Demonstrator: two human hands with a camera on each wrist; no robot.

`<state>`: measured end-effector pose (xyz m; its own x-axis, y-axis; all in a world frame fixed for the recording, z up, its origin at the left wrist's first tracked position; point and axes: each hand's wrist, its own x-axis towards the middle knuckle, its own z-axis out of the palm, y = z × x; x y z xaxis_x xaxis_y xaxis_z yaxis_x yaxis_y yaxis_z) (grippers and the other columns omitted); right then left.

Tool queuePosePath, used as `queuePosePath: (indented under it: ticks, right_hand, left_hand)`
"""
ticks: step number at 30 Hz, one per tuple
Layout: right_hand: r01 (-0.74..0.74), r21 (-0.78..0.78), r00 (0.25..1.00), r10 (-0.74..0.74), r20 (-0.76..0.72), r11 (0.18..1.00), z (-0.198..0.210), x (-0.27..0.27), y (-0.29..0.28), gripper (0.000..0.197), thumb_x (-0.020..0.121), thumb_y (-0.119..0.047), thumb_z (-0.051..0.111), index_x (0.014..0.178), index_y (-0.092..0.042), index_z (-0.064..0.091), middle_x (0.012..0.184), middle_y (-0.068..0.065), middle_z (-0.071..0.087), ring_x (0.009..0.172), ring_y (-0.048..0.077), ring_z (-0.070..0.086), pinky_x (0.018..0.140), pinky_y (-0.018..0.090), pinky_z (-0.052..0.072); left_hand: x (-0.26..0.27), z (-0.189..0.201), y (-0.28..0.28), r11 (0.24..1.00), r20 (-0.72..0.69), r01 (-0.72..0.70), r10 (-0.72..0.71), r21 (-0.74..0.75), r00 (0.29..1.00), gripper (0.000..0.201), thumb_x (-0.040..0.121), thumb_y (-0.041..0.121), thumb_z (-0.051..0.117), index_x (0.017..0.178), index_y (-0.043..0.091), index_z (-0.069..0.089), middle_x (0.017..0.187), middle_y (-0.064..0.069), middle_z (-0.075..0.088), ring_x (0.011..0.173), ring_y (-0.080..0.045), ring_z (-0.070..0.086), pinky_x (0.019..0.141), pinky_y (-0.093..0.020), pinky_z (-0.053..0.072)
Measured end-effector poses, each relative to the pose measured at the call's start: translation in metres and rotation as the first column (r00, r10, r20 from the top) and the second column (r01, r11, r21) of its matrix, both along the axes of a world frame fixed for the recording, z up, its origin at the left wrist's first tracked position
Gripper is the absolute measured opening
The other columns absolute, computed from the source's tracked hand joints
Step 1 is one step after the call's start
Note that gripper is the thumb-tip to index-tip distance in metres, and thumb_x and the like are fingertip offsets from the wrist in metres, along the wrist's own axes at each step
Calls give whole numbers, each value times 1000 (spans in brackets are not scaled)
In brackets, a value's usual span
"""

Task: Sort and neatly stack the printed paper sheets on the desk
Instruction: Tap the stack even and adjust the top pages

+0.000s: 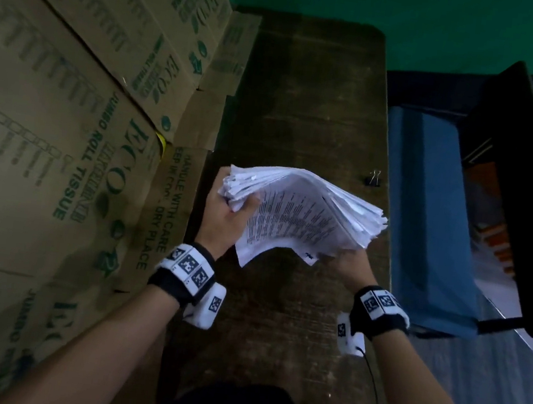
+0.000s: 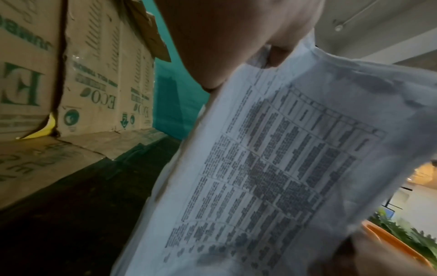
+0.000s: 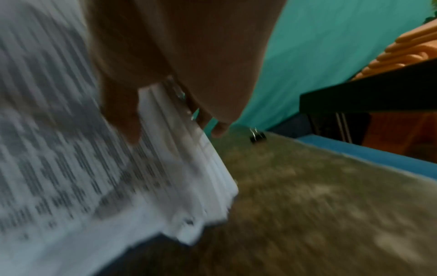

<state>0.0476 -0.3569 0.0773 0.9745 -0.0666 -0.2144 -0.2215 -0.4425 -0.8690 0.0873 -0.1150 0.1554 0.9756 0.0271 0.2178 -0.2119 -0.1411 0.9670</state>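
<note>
A thick bundle of printed paper sheets point(image 1: 300, 212) hangs above the dark wooden desk point(image 1: 302, 106), bowed upward in the middle with its edges uneven. My left hand point(image 1: 228, 219) grips the bundle's left end, fingers curled round the crumpled corner. My right hand point(image 1: 346, 265) holds the right near corner from below. The left wrist view shows the sheets point(image 2: 272, 177) printed with a table of text, and the left hand point(image 2: 224, 46) above them. In the blurred right wrist view my right hand point(image 3: 170, 93) pinches the sheets point(image 3: 82, 168) at their edge.
Stacked cardboard boxes point(image 1: 69, 113) line the desk's left side, their flaps lying on the desk. A black binder clip point(image 1: 373, 178) sits near the desk's right edge; the binder clip point(image 3: 257, 135) shows in the right wrist view too. A blue cloth point(image 1: 431, 204) and dark furniture point(image 1: 518, 197) lie right.
</note>
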Motion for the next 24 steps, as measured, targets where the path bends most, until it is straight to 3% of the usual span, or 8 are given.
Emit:
queuePosePath:
  ticks: [5,9,12,16,18,20,22,24]
  right_hand:
    - [51,-196,947,-110,-302,979,-79,33,-5,15,94,-11,56,105,-2,61,74,-7,46,73,11,47,77,28,39]
    - [181,-181,952,-219,-215,967,-80,24,-3,27,92,-7,56,116,5,59,110,12,62,99,24,59,85,32,45]
    - [178,-115,979,-187,-75,977,-60,12,-2,29,86,12,53,115,8,58,104,9,58,98,19,53,80,24,41]
    - [72,-115,974,-94,-207,991,-68,5,-14,13,83,4,61,96,5,62,94,17,64,86,25,58,76,31,46]
    - [158,-133,916,-195,-349,978,-69,3,-18,28,86,-6,64,112,3,60,108,18,63,92,22,57,73,25,44]
    - [196,-46,947,-202,-249,979,-64,9,-11,39,84,-2,66,120,7,55,118,22,60,97,21,56,75,25,49]
    - [136,-4,983,-135,-126,991,-49,10,1,40,80,3,68,117,10,54,113,23,61,93,17,55,83,32,50]
    - [56,17,996,-54,-74,998,-29,8,1,42,73,-11,72,107,9,59,94,4,65,80,-7,56,76,21,51]
  left_hand:
    - [15,7,7,995,35,60,-63,78,997,36,73,9,71,98,26,52,93,4,60,87,-2,61,78,-21,50]
    - [17,4,10,997,-64,-78,77,-8,995,31,68,6,75,88,26,61,92,7,67,83,-1,66,80,-24,52]
    - [12,1,14,982,-150,-153,135,-111,979,40,70,0,78,90,29,59,94,6,68,85,-5,67,79,-25,54]
    - [3,-7,11,990,-190,-84,62,-114,980,41,64,22,78,98,29,57,105,-8,66,101,-26,66,88,-37,55]
    - [3,-8,10,990,-158,-58,37,-131,987,43,66,19,76,104,22,56,108,-13,65,103,-27,64,88,-37,54]
    - [4,-6,6,995,-123,-25,13,-93,992,47,69,18,73,110,7,54,107,-10,64,102,-23,64,86,-30,54]
    - [8,-6,3,999,-126,-25,20,-40,992,52,68,20,71,109,-6,54,103,-6,65,98,-19,65,82,-26,54]
    - [12,-6,7,1000,-125,-23,21,-13,992,52,67,21,71,105,-11,55,100,-6,65,93,-15,66,79,-26,54]
